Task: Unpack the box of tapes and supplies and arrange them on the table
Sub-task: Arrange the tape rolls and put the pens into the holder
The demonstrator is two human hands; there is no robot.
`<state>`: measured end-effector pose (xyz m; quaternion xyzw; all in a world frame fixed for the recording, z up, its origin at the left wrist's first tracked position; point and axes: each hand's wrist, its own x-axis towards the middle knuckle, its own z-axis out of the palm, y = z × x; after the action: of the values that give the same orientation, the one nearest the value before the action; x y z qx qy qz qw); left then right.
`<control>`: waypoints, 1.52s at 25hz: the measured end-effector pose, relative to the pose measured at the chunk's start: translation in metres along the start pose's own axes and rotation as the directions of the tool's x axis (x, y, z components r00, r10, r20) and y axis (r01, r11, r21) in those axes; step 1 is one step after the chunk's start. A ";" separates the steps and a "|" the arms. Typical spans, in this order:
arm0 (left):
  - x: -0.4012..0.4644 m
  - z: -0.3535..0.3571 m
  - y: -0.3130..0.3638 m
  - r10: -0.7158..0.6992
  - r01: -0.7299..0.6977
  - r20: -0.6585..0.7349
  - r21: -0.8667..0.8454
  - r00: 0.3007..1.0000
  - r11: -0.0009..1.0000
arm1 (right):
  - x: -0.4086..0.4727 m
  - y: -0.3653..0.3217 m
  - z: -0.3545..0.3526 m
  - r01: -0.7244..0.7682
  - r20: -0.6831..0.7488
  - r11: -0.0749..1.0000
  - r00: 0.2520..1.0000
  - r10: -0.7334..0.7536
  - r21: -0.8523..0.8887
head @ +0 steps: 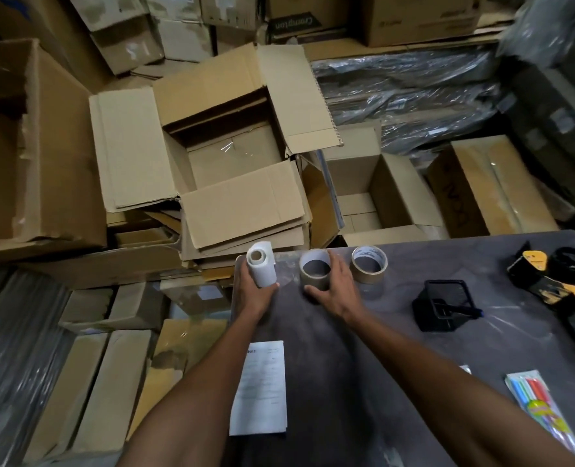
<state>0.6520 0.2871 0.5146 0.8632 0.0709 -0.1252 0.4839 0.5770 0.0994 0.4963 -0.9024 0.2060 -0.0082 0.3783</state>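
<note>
Gripping a white roll (262, 267) near its lower end, the left hand (253, 287) has its fingers curled round it at the table's far left corner, in the middle of the frame. The roll stands upright or nearly so, its hollow core facing the camera. It looks light and a little soft, likely film or paper wound on a tube, so a hold round the middle of its barrel should suit it.

Just to the right, the right hand (334, 287) cups a brown tape roll (315, 273) lying flat on the table (397, 382), thumb at the near side and fingers along the right wall. Whether it squeezes or only rests cannot be told. Tape like this is stiff and fairly light, best taken across its outer wall or through the core. A second tape roll (369, 264) lies flat just beside it.

Farther right on the dark, scuffed tabletop are a black mesh holder (442, 305), a yellow and black tape dispenser (548, 281) and, at lower right, a packet of coloured pens (542, 409). A printed sheet (261, 387) overhangs the near left edge.

Behind the table, upper centre, the open box (232, 153) looks empty. Stacked cartons and plastic-wrapped bundles crowd the dim room.
</note>
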 end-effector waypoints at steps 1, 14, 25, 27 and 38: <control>0.007 0.002 0.000 0.008 -0.008 -0.009 0.004 1.000 1.000 | 0.004 0.001 0.003 -0.016 0.008 1.000 1.000 0.016 0.024; 0.016 0.006 0.007 0.043 -0.047 -0.060 -0.078 0.997 0.996 | 0.027 0.003 0.012 -0.073 -0.032 0.996 0.997 0.072 -0.044; -0.033 0.029 -0.016 0.131 -0.131 -0.002 -0.024 0.991 0.991 | -0.024 0.015 -0.003 -0.080 -0.078 0.996 0.993 0.083 0.045; -0.049 0.037 -0.022 0.135 -0.135 0.035 -0.011 0.990 0.991 | -0.041 0.023 -0.009 -0.070 -0.071 0.995 0.995 0.075 0.066; -0.156 0.055 -0.025 0.086 -0.089 0.098 0.025 0.991 0.996 | -0.139 0.065 -0.037 -0.069 -0.039 0.990 0.997 0.074 0.123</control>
<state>0.4881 0.2529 0.5116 0.8655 0.0077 -0.1464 0.4790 0.4201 0.0856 0.4977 -0.8693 0.2454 -0.0268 0.4282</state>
